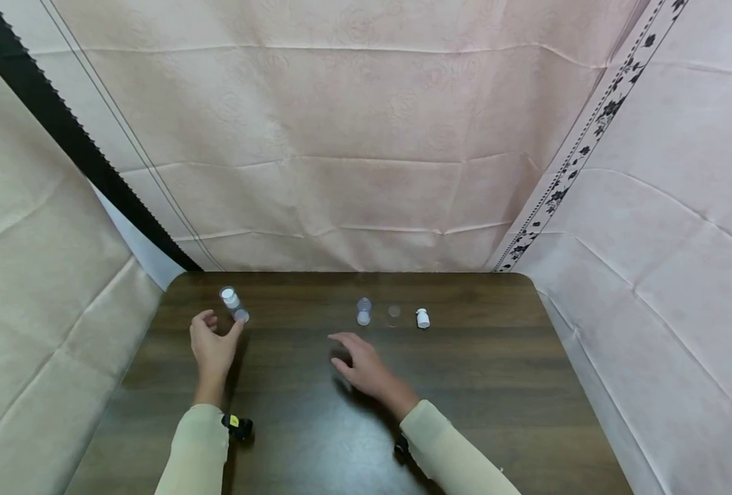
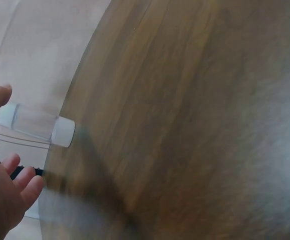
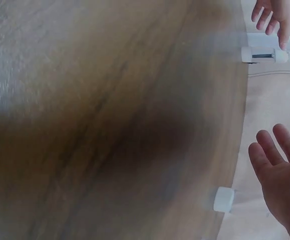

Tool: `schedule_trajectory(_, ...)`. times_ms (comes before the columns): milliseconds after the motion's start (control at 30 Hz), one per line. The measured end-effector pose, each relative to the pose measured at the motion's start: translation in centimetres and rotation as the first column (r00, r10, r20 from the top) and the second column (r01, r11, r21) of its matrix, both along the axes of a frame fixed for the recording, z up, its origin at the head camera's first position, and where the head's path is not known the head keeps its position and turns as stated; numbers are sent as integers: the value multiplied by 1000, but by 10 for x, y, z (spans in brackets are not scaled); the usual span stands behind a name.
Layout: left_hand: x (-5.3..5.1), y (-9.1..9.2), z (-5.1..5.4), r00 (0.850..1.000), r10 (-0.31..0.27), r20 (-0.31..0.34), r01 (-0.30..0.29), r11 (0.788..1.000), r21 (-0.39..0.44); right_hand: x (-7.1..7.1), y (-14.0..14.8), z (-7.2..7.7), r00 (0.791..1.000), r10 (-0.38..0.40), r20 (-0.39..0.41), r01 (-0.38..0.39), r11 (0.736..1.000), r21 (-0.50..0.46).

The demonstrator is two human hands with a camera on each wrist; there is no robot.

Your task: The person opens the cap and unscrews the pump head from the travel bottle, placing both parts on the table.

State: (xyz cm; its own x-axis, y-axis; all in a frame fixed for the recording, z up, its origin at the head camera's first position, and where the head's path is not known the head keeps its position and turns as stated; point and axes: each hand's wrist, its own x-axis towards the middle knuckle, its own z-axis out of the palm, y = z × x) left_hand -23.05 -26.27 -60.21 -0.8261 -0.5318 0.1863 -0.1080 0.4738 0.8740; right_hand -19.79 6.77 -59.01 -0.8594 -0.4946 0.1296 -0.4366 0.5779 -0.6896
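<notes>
At the back left of the table stands a clear cylindrical container point(image 1: 234, 304) with white ends, upright. My left hand point(image 1: 213, 347) is beside it, thumb and fingers spread apart. In the left wrist view, the container point(image 2: 34, 122) is near the thumb, with no finger curled round it. The right wrist view shows one left fingertip point(image 3: 283, 44) at its upper white end; I cannot tell whether they touch. My right hand point(image 1: 366, 368) hovers over the middle of the table, fingers extended, holding nothing. Beyond it stands a smaller clear container point(image 1: 363, 311) with a white part.
Right of the smaller container lie a clear round disc point(image 1: 393, 311) and a small white bottle point(image 1: 423, 318). The wooden table point(image 1: 489, 399) has rounded back corners. Light cloth point(image 1: 372, 137) hangs behind it and at both sides. A white piece point(image 3: 224, 199) shows below the right fingers.
</notes>
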Motion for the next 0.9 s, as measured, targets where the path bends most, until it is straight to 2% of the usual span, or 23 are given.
schedule_trajectory(167,-8,-10,2,993,-87,84,84,996,28,2,-11,-5,1000,-6,-7,6,1000,20)
schedule_trajectory(400,-21,-12,-1,969,-178,172,166,983,80,5,-24,-10,1000,8,5,-9,997,77)
schedule_trajectory(700,-33,-9,-4,964,-184,190,167,980,104,5,-32,-15,1000,22,9,-23,991,129)
schedule_trajectory(900,-39,-6,-7,972,-158,171,145,986,86,5,-31,-15,999,24,24,-27,993,115)
